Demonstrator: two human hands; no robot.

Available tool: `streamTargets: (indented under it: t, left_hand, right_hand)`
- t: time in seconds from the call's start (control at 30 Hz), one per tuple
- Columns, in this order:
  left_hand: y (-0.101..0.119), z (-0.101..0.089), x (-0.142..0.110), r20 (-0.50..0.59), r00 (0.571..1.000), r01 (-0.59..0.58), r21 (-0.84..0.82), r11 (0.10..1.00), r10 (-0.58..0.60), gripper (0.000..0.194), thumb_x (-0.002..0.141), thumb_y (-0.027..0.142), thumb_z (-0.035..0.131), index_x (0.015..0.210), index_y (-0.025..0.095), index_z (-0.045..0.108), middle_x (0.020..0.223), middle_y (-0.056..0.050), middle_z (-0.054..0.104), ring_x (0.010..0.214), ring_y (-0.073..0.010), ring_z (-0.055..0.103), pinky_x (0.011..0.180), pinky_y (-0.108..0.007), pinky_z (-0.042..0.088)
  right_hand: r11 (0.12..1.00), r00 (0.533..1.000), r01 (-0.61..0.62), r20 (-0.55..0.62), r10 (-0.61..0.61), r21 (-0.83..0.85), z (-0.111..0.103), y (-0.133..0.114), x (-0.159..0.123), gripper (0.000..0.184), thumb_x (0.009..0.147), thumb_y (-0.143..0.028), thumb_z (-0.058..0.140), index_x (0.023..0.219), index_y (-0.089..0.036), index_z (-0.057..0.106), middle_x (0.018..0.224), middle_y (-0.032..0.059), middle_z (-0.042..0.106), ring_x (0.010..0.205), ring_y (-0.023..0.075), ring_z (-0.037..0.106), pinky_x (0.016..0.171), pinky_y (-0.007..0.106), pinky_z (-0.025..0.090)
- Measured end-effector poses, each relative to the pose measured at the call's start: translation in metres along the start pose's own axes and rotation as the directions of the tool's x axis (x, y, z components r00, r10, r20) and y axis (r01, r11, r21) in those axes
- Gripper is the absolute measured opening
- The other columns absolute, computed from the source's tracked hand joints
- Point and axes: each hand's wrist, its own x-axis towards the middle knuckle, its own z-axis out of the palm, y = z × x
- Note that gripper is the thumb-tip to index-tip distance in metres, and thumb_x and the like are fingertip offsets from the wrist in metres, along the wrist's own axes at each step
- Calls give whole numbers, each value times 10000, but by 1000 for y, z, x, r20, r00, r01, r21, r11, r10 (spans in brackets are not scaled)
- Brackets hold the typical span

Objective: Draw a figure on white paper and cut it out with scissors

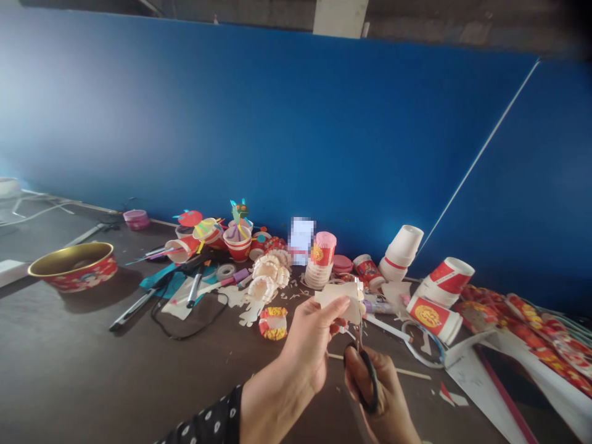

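Left hand [305, 348] with paper [337, 302], right hand [382, 394] with scissors [363, 376], above scraps [291, 293]

Black scissor handles [362, 377], black sleeve [203, 420] with white dots, red-and-gold paper cups [429, 316], blue wall [277, 123]

A piece of cream paper [337, 301] is held up in the left hand [305, 345], and black-handled scissors [363, 376] are gripped against it in the right hand [382, 394]. Paper scraps [291, 293] and red paper cups [451, 274] are scattered over a dark table [69, 357] before a blue wall [231, 123].
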Motion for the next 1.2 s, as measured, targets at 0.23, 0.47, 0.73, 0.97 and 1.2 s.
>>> streamTargets:
  t: [0.23,0.47,0.73,0.97,1.2]
  left_hand:
    - [2,0,1,23,1000,-22,71,997,20,146,595,242,702,671,164,605,672,-4,618,548,-75,485,599,-223,341]
    - [-6,-2,0,52,998,13,108,994,-19,150,598,226,685,712,156,618,672,-16,622,560,-94,500,585,-233,345]
    - [-3,1,-1,58,998,18,86,996,-23,159,585,209,687,721,160,622,718,-26,632,606,-110,532,587,-232,373]
    - [0,1,-2,72,997,1,92,996,-8,127,590,204,681,691,169,613,658,-2,623,574,-99,536,566,-223,376]
    - [4,2,-1,79,996,-48,139,989,37,127,580,218,677,663,154,606,595,-13,611,521,-104,519,528,-230,355]
  right_hand:
    - [997,996,-15,90,8,77,-6,10,3,399,778,-466,519,531,-190,373,455,-74,270,440,73,189,412,230,148]
    - [990,997,19,68,-29,138,-9,10,6,375,783,-428,535,533,-186,393,470,-61,314,456,84,235,432,232,192]
    - [989,999,24,29,-29,144,-10,13,6,378,789,-439,524,541,-188,388,473,-72,267,462,83,180,424,238,145]
    - [988,1000,21,-1,-21,152,-8,13,4,406,777,-458,533,520,-188,369,460,-74,279,440,75,187,413,227,149]
    - [993,1000,23,1,-23,113,-9,12,3,409,787,-460,518,519,-191,365,455,-74,276,437,76,182,413,235,144]
